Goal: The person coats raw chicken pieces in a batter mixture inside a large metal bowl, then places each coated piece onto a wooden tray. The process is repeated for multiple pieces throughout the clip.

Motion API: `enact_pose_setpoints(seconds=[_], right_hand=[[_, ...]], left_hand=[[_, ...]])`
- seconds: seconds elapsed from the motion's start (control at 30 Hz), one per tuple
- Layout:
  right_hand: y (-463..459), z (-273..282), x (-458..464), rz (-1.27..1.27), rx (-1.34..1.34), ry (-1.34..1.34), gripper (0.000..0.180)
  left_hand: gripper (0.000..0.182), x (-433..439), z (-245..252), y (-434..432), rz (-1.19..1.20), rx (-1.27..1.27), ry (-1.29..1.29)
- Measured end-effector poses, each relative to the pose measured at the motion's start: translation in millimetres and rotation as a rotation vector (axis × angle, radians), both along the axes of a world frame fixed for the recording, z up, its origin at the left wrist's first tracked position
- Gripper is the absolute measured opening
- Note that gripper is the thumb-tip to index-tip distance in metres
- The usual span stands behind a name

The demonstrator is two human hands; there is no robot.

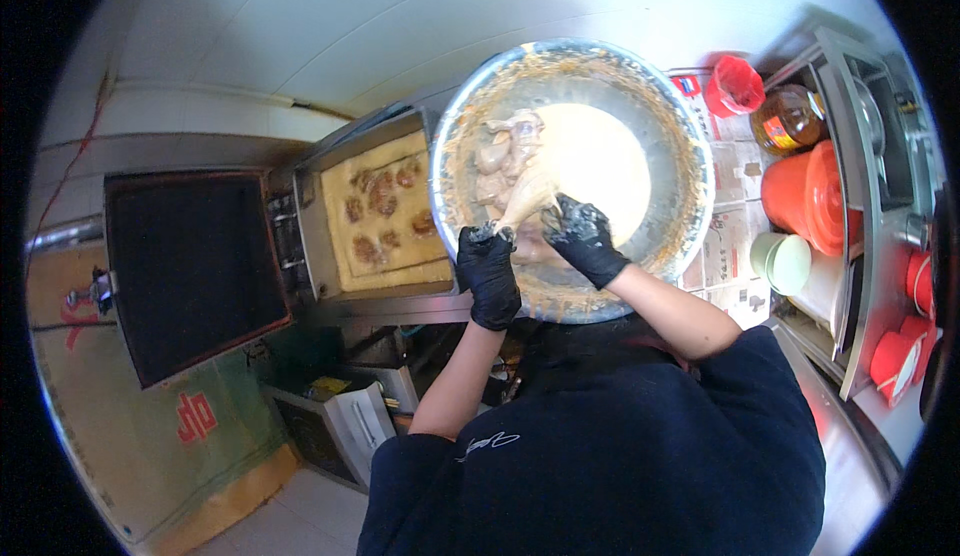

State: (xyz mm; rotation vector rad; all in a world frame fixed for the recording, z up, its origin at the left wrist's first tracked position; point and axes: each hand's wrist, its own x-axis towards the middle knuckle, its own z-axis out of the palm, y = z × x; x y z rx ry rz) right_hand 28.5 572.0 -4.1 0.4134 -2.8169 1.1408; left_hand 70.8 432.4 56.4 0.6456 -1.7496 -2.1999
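A wide round basin lies before me, its wall crusted with dried batter. Pale liquid batter pools in it, and a pile of raw, coated meat pieces, apparently poultry, rests against the left side. My left hand, in a black glove, grips the narrow end of a batter-coated poultry piece near the basin's left front rim. Batter smears the black glove on my right hand, whose fingers pinch the same piece's right edge. These fingertips are partly hidden.
Left of the basin, browned pieces float in yellow foam inside a rectangular metal fryer. A dark square panel or vat is farther left. To the right stand an orange bucket, an oil jug, a pale green tub and a metal shelf.
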Motion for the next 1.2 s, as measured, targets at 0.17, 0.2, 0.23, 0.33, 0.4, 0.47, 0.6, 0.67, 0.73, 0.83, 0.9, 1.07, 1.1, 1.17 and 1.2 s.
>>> enact_pose_setpoints(seconds=[0.17,0.2,0.23,0.33,0.4,0.47,0.6,0.67,0.73,0.83,0.9,1.07,1.1,1.17,1.2], right_hand=[[37,-14,-5,-0.084,0.051,-0.227,0.024],[45,-20,-10,-0.086,0.04,-0.206,0.022],[53,-26,-14,-0.107,0.045,-0.211,0.021],[68,-40,-19,-0.174,0.086,-0.22,0.017],[73,-44,-19,-0.203,0.07,-0.243,0.015],[76,-45,-17,-0.219,0.089,-0.235,0.015],[81,-45,-12,-0.275,0.084,-0.328,0.015],[84,-49,-9,-0.279,0.103,-0.313,0.015],[88,-52,-6,-0.271,0.115,-0.321,0.016],[91,-56,-3,-0.198,0.156,-0.35,0.019],[95,-54,0,-0.113,0.241,-0.369,0.023],[89,-57,1,0.255,0.586,-0.438,0.024],[89,-58,3,0.303,0.565,-0.412,0.024],[79,-67,3,0.348,0.62,-0.319,0.024],[73,-73,0,0.349,0.692,-0.339,0.024]], left_hand=[[0.012,-3,19,-99,-0.045,-0.08,0.121],[0.009,-7,24,-132,-0.09,-0.124,0.052],[0.01,-12,24,-161,-0.07,-0.183,0.028],[0.016,-29,6,-236,-0.012,-0.405,-0.091],[0.017,-40,-19,-276,-0.054,-0.446,-0.141],[0.017,-49,-46,-309,-0.086,-0.461,-0.258],[0.013,-68,-92,-343,-0.22,-0.744,-0.401],[0.011,-74,-106,-347,-0.264,-0.88,-0.426],[0.01,-77,-114,-347,-0.278,-1.024,-0.484],[0.013,-75,-117,-347,-0.25,-1.267,-0.58],[0.013,-67,-109,-348,-0.125,-1.347,-0.382],[0.017,-51,-50,-318,-0.077,-1.034,-0.16],[0.019,-49,-35,-304,-0.096,-0.993,-0.15],[0.021,-45,-10,-266,-0.153,-0.89,-0.03],[0.02,-42,1,-244,-0.205,-0.869,-0.032]])
